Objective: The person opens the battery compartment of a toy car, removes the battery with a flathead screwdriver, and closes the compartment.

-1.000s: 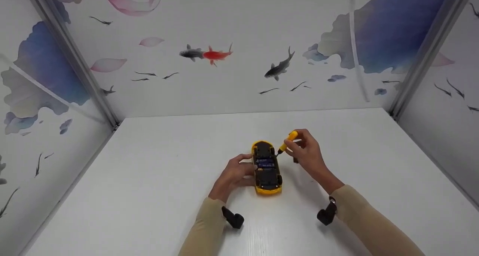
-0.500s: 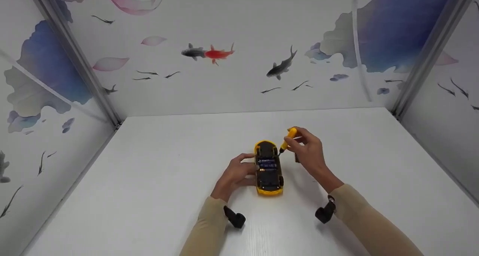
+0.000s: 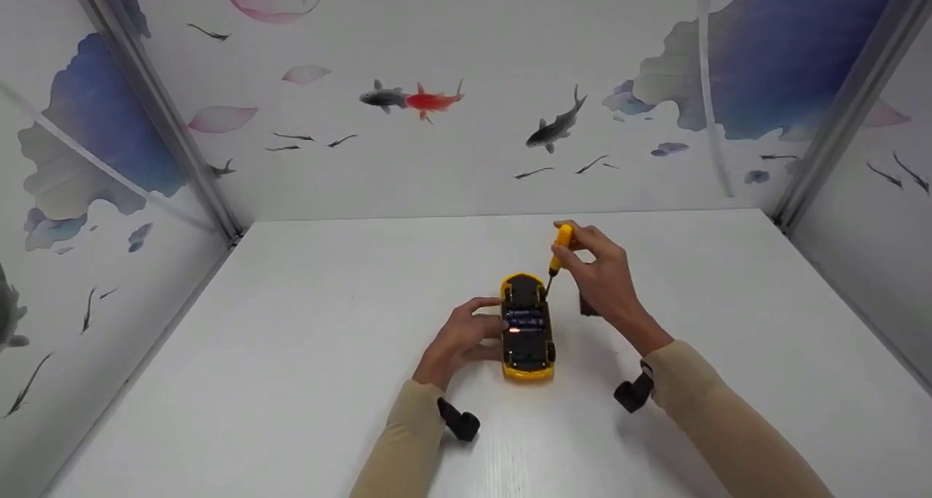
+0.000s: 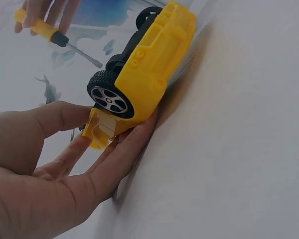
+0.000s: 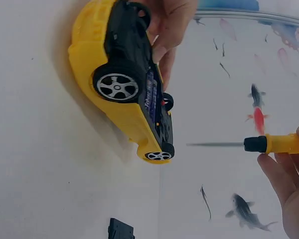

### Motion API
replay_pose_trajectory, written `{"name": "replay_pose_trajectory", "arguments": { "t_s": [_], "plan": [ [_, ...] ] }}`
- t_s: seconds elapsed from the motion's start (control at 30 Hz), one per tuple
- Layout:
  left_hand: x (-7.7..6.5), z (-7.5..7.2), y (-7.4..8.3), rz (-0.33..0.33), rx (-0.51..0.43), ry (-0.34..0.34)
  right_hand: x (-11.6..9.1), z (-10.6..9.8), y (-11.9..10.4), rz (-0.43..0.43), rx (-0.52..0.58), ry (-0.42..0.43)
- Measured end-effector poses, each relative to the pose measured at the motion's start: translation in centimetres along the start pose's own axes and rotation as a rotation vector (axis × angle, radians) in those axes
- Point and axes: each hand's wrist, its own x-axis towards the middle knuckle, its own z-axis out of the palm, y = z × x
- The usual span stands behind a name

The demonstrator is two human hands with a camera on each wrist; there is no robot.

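Note:
A yellow toy car [image 3: 528, 352] lies wheels-up on the table, its black underside facing me. Blue batteries [image 5: 151, 94] sit in its uncovered compartment, and a small orange-red glow shows beside them in the head view. My left hand [image 3: 466, 334] grips the car's left side between thumb and fingers, below a wheel [image 4: 109, 95]. In my right hand [image 3: 601, 269] is a yellow screwdriver [image 5: 284, 144], pinched by its handle and slanting down toward the car. Its metal shaft [image 5: 214, 145] stands apart from the car in the right wrist view.
A small black piece [image 5: 120, 229] lies on the white table [image 3: 349, 338], to the right of the car and partly behind my right hand in the head view. White panels [image 3: 480, 170] printed with fish and petals enclose the table at the back and sides.
My right hand has lifted the screwdriver up and away from the car's right edge. The left hand keeps its grip. An orange-red glow near the batteries has grown brighter.

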Motion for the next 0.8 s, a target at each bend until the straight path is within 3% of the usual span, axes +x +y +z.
{"name": "replay_pose_trajectory", "arguments": {
  "t_s": [0.17, 0.3, 0.53, 0.8],
  "plan": [
    [0.0, -0.1, -0.3, 0.007, 0.001, 0.010, -0.7, -0.4, -0.2, 0.160, 0.122, -0.027],
    [0.1, 0.0, -0.4, 0.009, -0.008, 0.007, -1.3, -0.4, -0.3, 0.224, 0.145, -0.012],
    [0.1, 0.1, -0.1, 0.013, 0.009, -0.001, -1.5, 0.0, 1.5, 0.232, 0.128, 0.014],
    [0.0, 0.3, 0.2, 0.001, -0.003, -0.003, -1.8, 0.3, 1.9, 0.233, 0.099, 0.056]
  ]
}}
